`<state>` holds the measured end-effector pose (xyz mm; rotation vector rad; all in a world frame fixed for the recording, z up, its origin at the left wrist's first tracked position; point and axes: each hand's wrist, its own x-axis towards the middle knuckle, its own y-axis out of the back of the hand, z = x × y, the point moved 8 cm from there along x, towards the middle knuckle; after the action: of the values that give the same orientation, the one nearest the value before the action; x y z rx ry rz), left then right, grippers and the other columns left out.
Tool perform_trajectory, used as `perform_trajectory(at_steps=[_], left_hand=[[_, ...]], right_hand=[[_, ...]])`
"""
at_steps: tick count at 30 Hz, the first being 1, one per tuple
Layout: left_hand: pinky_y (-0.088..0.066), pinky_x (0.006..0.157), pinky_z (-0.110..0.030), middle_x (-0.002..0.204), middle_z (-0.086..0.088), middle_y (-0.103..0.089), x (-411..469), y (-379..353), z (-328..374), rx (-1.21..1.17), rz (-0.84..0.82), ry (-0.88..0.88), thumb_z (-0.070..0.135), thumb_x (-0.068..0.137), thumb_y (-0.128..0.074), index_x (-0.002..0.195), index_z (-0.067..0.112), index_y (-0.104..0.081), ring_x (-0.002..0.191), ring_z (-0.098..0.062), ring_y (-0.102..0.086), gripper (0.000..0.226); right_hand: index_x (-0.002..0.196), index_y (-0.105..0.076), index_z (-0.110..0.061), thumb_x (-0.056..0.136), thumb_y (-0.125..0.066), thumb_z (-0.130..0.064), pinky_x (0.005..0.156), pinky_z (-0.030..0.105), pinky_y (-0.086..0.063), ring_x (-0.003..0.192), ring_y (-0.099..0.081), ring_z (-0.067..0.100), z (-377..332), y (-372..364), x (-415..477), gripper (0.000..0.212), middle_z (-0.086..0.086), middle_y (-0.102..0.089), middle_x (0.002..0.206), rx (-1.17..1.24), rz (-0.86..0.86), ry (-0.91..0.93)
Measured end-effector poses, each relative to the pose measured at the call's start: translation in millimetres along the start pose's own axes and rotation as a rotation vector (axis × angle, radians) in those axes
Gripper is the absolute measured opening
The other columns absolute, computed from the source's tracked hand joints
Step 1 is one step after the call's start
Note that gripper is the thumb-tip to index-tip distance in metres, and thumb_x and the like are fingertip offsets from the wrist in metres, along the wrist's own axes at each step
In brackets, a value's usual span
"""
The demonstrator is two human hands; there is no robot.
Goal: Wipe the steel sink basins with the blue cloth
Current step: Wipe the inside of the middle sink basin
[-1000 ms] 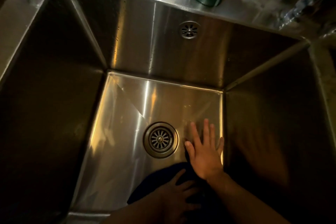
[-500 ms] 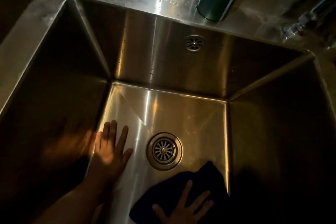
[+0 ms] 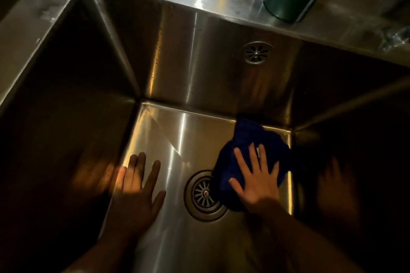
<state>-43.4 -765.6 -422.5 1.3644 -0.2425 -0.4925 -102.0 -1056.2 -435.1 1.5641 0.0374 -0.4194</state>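
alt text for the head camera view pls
Looking down into a deep stainless steel sink basin, a person's right hand presses a dark blue cloth flat on the floor near the back right corner, beside the round metal drain strainer. The left hand lies flat, fingers spread, left of the strainer.

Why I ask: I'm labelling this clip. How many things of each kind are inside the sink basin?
Hands: 2, left hand, right hand
Blue cloth: 1
Drain fittings: 2, floor drain, overflow grille
Total: 5
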Motion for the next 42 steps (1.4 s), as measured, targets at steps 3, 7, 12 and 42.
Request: perform_trajectory(at_steps=[3, 7, 12, 42], left_hand=[[-0.020, 0.113, -0.055, 0.156, -0.022, -0.020, -0.1, -0.1, -0.5, 0.007, -0.013, 0.000, 0.053, 0.091, -0.026, 0.147, 0.016, -0.032, 0.145, -0.038, -0.015, 0.067], [-0.021, 0.114, -0.056, 0.155, -0.023, -0.021, 0.7, -0.2, 0.1, 0.019, -0.035, 0.009, 0.055, 0.092, -0.019, 0.148, 0.015, -0.029, 0.145, -0.037, -0.015, 0.070], [-0.019, 0.115, -0.054, 0.153, -0.025, -0.025, -1.0, 1.9, -0.5, 0.030, -0.025, 0.017, 0.050, 0.090, -0.030, 0.147, 0.007, -0.029, 0.145, -0.038, -0.018, 0.071], [0.003, 0.117, -0.051, 0.158, -0.007, 0.022, 97.7, 1.4, -14.3, 0.187, -0.310, -0.088, 0.063, 0.091, -0.021, 0.146, 0.035, 0.018, 0.142, -0.029, 0.029, 0.073]], right_hand=[[0.149, 0.006, -0.042, 0.088, -0.021, -0.065, 0.110, 0.066, -0.007, 0.148, 0.003, 0.029, -11.4, 15.0, 25.5, 0.071, 0.003, -0.002, 0.161, -0.046, 0.035, 0.131], [0.149, -0.003, -0.044, 0.090, -0.021, -0.059, 0.110, 0.066, -0.012, 0.147, -0.015, 0.030, -30.8, 26.6, 54.7, 0.064, 0.003, -0.024, 0.158, -0.023, 0.048, 0.141], [0.148, -0.001, -0.046, 0.090, -0.012, -0.058, 0.109, 0.065, -0.011, 0.145, -0.016, 0.030, -54.8, 28.8, 65.3, 0.060, 0.003, -0.031, 0.154, 0.013, 0.069, 0.108], [0.146, 0.019, -0.039, 0.097, -0.010, -0.054, 0.116, 0.059, 0.007, 0.143, 0.028, 0.016, 7.1, -2.3, -12.1, 0.059, -0.007, 0.027, 0.157, 0.121, -0.052, -0.042]])
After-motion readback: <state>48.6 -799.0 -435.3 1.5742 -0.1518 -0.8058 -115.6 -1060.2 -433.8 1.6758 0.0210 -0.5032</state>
